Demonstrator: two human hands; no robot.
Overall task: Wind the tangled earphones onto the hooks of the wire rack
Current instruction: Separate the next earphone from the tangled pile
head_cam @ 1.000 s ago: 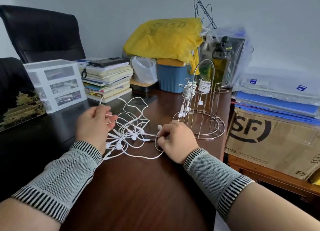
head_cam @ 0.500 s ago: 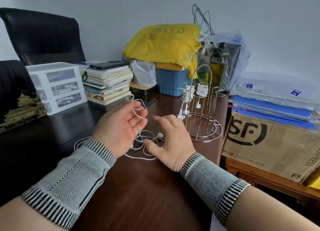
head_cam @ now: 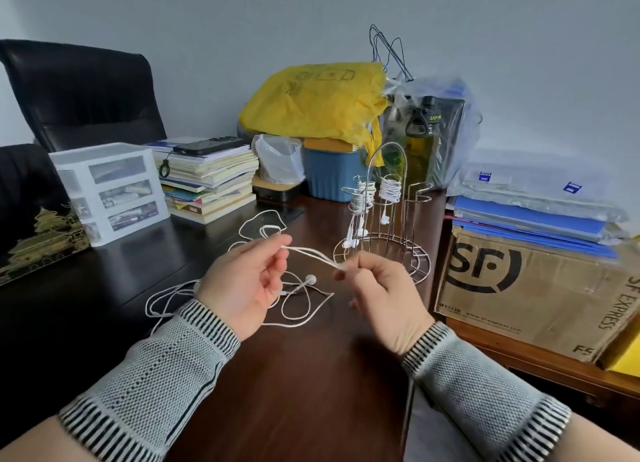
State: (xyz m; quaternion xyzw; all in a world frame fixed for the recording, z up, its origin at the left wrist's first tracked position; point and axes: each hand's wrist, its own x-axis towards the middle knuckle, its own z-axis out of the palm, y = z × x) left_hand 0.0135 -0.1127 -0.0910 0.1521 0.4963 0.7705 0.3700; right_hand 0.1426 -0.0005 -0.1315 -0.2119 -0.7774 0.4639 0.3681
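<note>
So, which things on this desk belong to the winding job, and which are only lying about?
Belong to the job:
- tangled earphones on the desk
- stretch of cable in the grip of left hand and right hand
- wire rack, with wound earphones on its hooks

Only lying about:
- book stack
- drawer box
- yellow bag
- blue bin
- cardboard box

Soft even daylight; wide-angle edge bending; slight overall softness.
</note>
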